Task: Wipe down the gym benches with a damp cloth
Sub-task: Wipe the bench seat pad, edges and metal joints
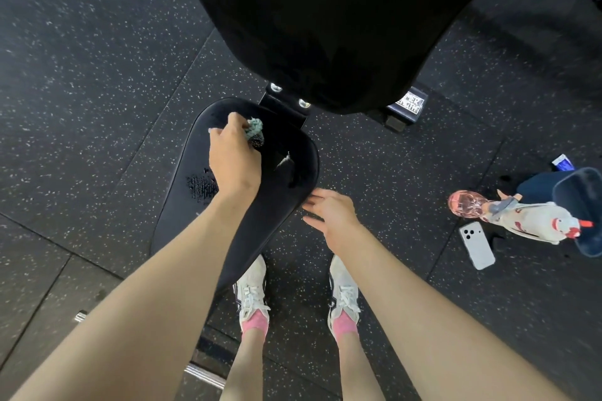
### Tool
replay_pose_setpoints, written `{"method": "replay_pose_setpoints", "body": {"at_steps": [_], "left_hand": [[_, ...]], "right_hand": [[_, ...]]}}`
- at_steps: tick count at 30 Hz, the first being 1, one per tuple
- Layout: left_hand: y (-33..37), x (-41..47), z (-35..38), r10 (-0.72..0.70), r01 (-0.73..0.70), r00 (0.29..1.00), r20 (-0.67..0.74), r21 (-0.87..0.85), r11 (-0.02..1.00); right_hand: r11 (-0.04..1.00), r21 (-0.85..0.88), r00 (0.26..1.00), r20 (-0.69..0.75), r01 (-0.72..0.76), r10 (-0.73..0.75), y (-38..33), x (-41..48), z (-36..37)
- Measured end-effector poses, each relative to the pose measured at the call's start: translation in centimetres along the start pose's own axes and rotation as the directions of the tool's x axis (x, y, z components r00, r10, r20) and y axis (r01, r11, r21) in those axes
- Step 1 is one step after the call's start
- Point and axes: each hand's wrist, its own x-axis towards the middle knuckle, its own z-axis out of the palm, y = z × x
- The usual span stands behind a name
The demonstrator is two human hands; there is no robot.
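A black padded bench seat (182, 205) lies below me, with the raised black backrest pad (325, 19) beyond it. My left hand (233, 159) grips a small teal cloth (254, 131) and holds it down on the far part of the seat. A wet patch (200, 187) and a light scuff or tear (284, 160) show on the seat surface. My right hand (329, 210) hovers with relaxed fingers at the seat's right edge, holding nothing.
My two feet in white shoes (252, 290) stand on speckled black rubber flooring (81, 58) beside the seat. On the floor to the right lie a white phone (477, 246), a pink bottle (465, 203), a plush toy (534, 220) and a dark bag (580, 202). The bench's metal base (408, 106) sits behind the seat.
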Motion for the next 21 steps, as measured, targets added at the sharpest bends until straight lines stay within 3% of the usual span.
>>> {"method": "replay_pose_setpoints", "body": {"at_steps": [10,15,18,19,21], "left_hand": [[0.7,-5.9,3.5,0.234,-0.235,0.954,0.187,-0.019,0.972],[0.5,-6.7,3.1,0.303,-0.305,0.901,0.312,-0.045,0.951],[-0.5,-6.6,2.6,0.35,-0.364,0.774,0.528,-0.083,0.928],[-1.1,-6.8,2.2,0.364,-0.376,0.762,0.536,-0.091,0.922],[-1.7,-6.5,1.4,0.342,-0.33,0.849,0.402,-0.101,0.939]], "right_hand": [[0.98,0.182,0.988,0.146,-0.084,0.058,-0.3,-0.2,-0.6],[0.999,-0.043,0.999,0.041,0.008,-0.006,-0.6,-0.6,-0.6],[0.992,-0.12,0.999,-0.043,0.028,-0.033,-0.4,-0.2,-1.1],[0.992,-0.122,0.998,-0.055,0.028,-0.035,-0.3,-0.1,-1.3],[0.997,-0.073,1.0,-0.016,0.008,-0.009,-0.1,-0.1,-1.8]]}}
